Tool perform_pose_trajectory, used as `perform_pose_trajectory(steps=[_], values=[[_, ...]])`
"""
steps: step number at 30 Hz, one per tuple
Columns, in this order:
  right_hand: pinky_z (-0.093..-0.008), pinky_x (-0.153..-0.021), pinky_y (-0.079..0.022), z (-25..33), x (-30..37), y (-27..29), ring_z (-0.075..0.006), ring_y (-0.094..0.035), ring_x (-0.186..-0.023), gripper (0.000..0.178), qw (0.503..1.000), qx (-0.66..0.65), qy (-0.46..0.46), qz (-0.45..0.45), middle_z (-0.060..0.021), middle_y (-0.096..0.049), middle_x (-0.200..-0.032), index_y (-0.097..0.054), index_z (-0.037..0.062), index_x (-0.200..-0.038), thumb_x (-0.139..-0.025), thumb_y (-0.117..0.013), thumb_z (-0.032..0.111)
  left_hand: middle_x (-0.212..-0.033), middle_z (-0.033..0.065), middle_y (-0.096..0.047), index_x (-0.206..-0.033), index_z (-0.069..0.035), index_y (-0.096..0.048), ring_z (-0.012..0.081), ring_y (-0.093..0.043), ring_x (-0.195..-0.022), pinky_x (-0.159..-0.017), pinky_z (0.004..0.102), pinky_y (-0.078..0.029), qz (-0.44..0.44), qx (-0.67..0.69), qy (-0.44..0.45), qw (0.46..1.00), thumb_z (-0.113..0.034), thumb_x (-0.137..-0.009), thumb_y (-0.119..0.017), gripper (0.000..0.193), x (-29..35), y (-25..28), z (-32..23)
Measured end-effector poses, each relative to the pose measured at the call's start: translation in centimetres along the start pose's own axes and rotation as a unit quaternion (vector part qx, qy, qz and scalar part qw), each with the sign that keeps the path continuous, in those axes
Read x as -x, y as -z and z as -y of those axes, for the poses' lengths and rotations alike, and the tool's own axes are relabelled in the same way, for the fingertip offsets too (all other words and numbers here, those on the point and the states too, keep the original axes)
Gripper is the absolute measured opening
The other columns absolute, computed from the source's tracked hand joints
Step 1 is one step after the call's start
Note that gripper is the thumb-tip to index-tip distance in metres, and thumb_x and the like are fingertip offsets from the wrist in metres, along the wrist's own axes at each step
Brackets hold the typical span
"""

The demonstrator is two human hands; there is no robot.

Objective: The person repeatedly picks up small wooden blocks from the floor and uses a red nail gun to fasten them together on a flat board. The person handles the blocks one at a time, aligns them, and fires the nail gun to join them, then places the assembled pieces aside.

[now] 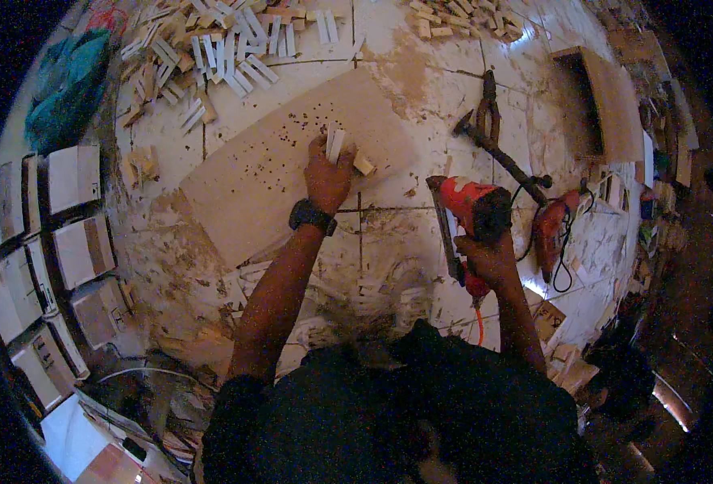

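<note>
L hand [326, 173] clenched on small wood blocks [345, 152] over board [292, 165]: light, stiff; pinch by sides. R hand [492, 256] grasps nail gun [467, 216]: heavy; hold by handle.

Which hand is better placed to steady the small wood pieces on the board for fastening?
Left. The left hand already rests on the small wood pieces on the board; the right hand is occupied holding the red nail gun off to the side.
</note>
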State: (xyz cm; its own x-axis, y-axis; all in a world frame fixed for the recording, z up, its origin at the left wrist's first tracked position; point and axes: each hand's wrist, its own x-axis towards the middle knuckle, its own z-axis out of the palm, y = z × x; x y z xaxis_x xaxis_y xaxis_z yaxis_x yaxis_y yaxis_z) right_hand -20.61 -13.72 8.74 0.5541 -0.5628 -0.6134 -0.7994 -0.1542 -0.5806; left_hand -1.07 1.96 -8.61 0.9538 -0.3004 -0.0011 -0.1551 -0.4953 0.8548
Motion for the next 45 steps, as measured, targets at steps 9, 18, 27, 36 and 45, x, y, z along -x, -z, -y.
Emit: perform_pose_trajectory(steps=[9,18,27,36,45], values=[[-0.0308,-0.062,-0.048,0.8,-0.5,-0.8,-0.0148,-0.056,-0.072,0.034,0.998,-0.012,0.062,-0.009,-0.0033,-0.057,-0.083,-0.053,0.0023,-0.099,-0.068,-0.067,0.003,-0.083,0.0010,-0.060,-0.105,-0.005,-0.059,0.0085,-0.055,-0.069,-0.055,0.0208,-0.040,0.172,0.347,0.201,0.900,-0.018,-0.088,-0.058,0.022,1.4,5.5,0.4],[-0.0303,-0.062,-0.048,1.1,-1.2,-1.2,-0.0144,-0.055,-0.070,0.033,0.978,0.112,0.175,-0.009,-0.0039,-0.057,-0.081,-0.053,0.0025,-0.097,-0.067,-0.067,0.004,-0.085,0.0081,-0.064,-0.098,0.000,-0.058,0.0117,-0.062,-0.067,-0.051,0.0230,-0.046,0.222,0.333,0.282,0.872,-0.015,-0.085,-0.061,0.020,3.2,4.8,-2.0],[-0.0311,-0.070,-0.046,1.0,-1.6,-1.7,-0.0163,-0.054,-0.079,0.037,0.993,0.031,0.111,-0.006,-0.0029,-0.057,-0.088,-0.054,0.0036,-0.099,-0.066,-0.069,0.009,-0.086,0.0121,-0.063,-0.092,0.005,-0.054,0.0172,-0.062,-0.066,-0.061,0.0291,-0.055,0.061,0.277,0.229,0.931,-0.010,-0.083,-0.063,0.019,4.3,3.3,-3.4],[-0.0324,-0.076,-0.045,3.6,-1.7,-2.4,-0.0182,-0.053,-0.083,0.038,0.988,0.084,0.122,0.044,-0.0045,-0.057,-0.091,-0.054,0.0046,-0.100,-0.065,-0.067,0.010,-0.085,0.0070,-0.062,-0.093,0.001,-0.056,0.0129,-0.060,-0.071,-0.059,0.0236,-0.049,0.051,0.369,0.239,0.897,-0.009,-0.085,-0.060,0.014,5.1,2.8,-2.4],[-0.0329,-0.075,-0.046,3.7,-1.5,-2.1,-0.0191,-0.054,-0.081,0.038,0.992,0.080,0.083,0.048,-0.0059,-0.057,-0.090,-0.054,0.0033,-0.100,-0.065,-0.066,0.009,-0.079,0.0024,-0.061,-0.103,-0.005,-0.059,0.0105,-0.054,-0.061,-0.052,0.0252,-0.044,0.151,0.328,0.300,0.883,-0.016,-0.085,-0.058,0.021,4.3,3.3,-1.9]])
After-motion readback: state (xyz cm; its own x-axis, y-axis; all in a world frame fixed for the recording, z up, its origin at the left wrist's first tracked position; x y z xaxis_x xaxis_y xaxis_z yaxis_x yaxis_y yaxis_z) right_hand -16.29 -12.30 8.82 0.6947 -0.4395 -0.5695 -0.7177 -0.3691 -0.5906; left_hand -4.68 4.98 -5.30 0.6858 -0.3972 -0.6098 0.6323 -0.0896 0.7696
